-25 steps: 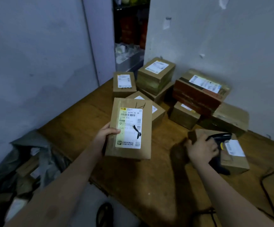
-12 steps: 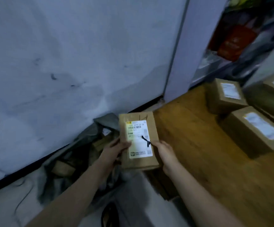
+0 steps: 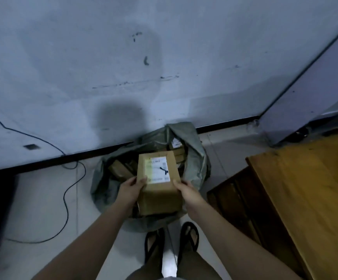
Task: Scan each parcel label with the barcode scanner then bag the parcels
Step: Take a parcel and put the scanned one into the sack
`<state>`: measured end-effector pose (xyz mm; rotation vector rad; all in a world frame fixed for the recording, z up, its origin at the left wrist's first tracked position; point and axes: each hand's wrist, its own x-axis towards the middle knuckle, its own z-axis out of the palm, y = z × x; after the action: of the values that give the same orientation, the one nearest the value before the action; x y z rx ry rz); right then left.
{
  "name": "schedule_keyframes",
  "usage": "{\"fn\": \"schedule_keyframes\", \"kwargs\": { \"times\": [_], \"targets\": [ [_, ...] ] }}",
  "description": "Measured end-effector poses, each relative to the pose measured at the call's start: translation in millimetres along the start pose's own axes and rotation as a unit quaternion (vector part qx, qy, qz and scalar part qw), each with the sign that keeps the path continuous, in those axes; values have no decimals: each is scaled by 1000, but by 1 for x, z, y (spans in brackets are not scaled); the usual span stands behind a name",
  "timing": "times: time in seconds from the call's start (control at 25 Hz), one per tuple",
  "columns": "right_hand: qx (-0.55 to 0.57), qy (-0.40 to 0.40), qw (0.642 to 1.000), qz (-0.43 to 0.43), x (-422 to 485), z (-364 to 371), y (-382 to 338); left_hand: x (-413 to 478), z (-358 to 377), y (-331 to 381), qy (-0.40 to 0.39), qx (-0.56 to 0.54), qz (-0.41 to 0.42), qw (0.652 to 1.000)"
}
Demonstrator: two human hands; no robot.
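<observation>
Over crumpled sack [image 3: 196, 158], left hand [image 3: 130, 191], right hand [image 3: 186, 192] grip cardboard parcel [image 3: 161, 194].

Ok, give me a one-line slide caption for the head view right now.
Left hand and right hand hold a labelled parcel over the open grey bag on the floor.

Scuffed wall [image 3: 123, 57], tiled floor [image 3: 43, 199], wooden table [image 3: 315, 188]

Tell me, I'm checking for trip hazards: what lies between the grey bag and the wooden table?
Only bare pale floor tiles lie between the grey bag and the wooden table, as the head view shows.
</observation>
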<state>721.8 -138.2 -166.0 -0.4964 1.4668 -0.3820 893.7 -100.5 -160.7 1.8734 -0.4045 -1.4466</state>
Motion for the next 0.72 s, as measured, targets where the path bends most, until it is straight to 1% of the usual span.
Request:
{"fn": "schedule_keyframes", "kwargs": {
  "times": [0.08, 0.16, 0.24, 0.32, 0.4, 0.44, 0.52, 0.6, 0.72],
  "targets": [
    [-33, -42, 999, -3, 19, 7, -18, 17, -16, 9, 28, 34, 0, 999],
    [-78, -46, 996, 12, 28, 2, -31, 26, -32, 13, 35, 30, -41, 998],
    [-113, -27, 993, 34, 19, -9, -40, 29, -50, 10, 28, 45, -73, 996],
    [-131, -15, 990, 52, 18, -29, -38, 32, -62, 9, 33, 77, -74, 994],
    [-134, 18, 990, 38, 13, -50, -36, 33, -56, 23, 6, 69, -65, 996],
    [-116, 40, 992, 19, 9, -59, -39, 37, -43, 31, -15, 67, -61, 996],
    [-99, 68, 993, -3, -2, -83, -41, 41, -4, 51, -64, 113, -50, 990],
    [-71, 86, 993, -32, -22, -110, -42, 37, 46, 67, -113, 143, -18, 983],
    [-50, 136, 987, -75, -60, -160, -41, 19, 123, 79, -187, 167, 15, 968]
  ]
}}
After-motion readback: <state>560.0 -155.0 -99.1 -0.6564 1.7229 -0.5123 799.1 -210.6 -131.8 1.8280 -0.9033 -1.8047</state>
